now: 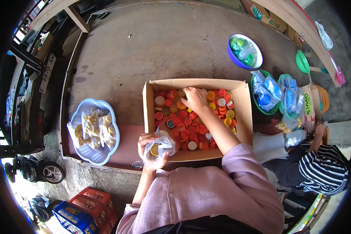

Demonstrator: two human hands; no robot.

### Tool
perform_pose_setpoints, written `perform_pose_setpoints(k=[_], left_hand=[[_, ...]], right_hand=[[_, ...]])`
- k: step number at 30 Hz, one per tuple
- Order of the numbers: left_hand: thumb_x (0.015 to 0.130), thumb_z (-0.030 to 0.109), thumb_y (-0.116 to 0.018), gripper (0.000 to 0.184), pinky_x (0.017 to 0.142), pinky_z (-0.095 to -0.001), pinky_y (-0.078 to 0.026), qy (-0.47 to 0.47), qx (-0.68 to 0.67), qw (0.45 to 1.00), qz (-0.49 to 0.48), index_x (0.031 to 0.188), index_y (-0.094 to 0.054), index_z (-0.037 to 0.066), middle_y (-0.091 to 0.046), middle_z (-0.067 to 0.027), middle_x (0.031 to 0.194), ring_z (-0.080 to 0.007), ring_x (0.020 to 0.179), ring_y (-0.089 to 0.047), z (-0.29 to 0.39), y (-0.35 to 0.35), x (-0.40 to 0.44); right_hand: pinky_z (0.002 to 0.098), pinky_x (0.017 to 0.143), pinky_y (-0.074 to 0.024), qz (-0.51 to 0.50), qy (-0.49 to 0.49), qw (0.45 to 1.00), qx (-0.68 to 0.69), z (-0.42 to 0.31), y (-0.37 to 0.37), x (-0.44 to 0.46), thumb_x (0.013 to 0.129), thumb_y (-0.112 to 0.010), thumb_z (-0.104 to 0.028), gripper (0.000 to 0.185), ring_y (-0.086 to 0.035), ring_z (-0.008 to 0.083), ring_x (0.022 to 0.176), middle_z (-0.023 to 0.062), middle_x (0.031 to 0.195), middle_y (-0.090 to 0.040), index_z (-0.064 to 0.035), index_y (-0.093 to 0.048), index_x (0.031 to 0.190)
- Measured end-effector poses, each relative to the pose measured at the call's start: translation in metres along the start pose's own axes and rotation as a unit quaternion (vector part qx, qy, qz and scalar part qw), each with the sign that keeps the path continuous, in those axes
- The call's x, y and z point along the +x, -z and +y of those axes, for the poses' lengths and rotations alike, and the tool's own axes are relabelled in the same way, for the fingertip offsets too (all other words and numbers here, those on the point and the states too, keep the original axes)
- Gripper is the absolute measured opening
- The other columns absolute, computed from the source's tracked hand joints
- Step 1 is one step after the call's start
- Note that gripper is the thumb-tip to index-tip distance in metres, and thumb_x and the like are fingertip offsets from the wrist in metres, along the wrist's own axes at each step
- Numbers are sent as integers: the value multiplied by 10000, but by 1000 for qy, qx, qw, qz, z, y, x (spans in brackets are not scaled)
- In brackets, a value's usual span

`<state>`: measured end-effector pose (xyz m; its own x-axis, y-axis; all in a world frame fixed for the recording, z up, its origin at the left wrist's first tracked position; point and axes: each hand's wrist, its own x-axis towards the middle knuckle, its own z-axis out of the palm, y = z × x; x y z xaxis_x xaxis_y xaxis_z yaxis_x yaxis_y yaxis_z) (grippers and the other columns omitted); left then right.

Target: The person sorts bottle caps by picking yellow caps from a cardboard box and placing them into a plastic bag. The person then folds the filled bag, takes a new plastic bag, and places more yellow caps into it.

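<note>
In the head view, a cardboard box [245, 113] holds many loose plastic bottle caps [185, 124], mostly red and orange with some yellow, white and blue ones. My right hand [195, 98] reaches into its far side, fingers curled down among the caps; what lies under the fingertips is hidden. Just outside the box's near left corner, my left hand [149, 150] is closed around a clear plastic bag [164, 143]. A yellow cap [155, 149] shows in that bag.
A pale blue basket [93, 158] with bagged yellowish caps stands at left. Back right are a purple bowl [234, 58] of green caps and a green basket [267, 111] of blue bagged ones. Another person in a striped shirt [325, 167] works at right.
</note>
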<state>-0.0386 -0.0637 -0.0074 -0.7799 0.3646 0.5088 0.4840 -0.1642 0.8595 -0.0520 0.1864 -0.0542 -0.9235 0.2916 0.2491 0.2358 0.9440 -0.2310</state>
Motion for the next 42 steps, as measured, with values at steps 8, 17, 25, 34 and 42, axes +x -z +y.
perform_pose_setpoints(k=[8, 17, 25, 34, 42], left_hand=[[619, 162, -744, 588, 779, -332, -452, 16, 4, 990, -143, 1065, -392, 13, -532, -138, 970, -228, 886, -560, 5, -7, 10], [590, 244, -782, 665, 781, -377, -434, 97, 17, 984, -149, 1095, -416, 15, -522, -155, 974, -298, 895, -530, 2, -12, 8], [578, 211, -775, 654, 794, -376, -433, 78, 18, 984, -162, 1096, -426, 15, -533, -155, 1003, -295, 905, -528, 3, -9, 9], [576, 136, -756, 561, 766, -364, -435, 20, 29, 985, -168, 1044, -466, 32, -569, -124, 962, -288, 861, -545, 12, -9, 21], [577, 131, -755, 566, 751, -367, -439, 24, 33, 984, -172, 1051, -461, 34, -568, -125, 960, -293, 853, -546, 12, -10, 24]], right_hand=[[376, 485, -439, -13, -28, 993, 115, 5, 16, -21, 698, -661, -195, 150, -581, 269, 555, 119, 590, -574, -56, -608, 681], [329, 705, -429, 1, 106, 927, 360, -79, 150, -64, 688, -681, -121, 144, -528, 204, 821, 67, 922, -535, -54, -645, 811], [355, 716, -447, 0, -6, 928, 372, -53, 87, -27, 752, -634, -143, 155, -559, 246, 814, 102, 901, -562, -48, -622, 874], [394, 646, -472, -19, -79, 989, 125, -34, -16, 1, 706, -622, -139, 104, -585, 289, 733, 108, 783, -594, -59, -641, 770], [258, 565, -428, -60, -114, 913, 387, -17, 20, -13, 725, -689, -191, 149, -539, 124, 606, 45, 693, -572, -57, -663, 785]])
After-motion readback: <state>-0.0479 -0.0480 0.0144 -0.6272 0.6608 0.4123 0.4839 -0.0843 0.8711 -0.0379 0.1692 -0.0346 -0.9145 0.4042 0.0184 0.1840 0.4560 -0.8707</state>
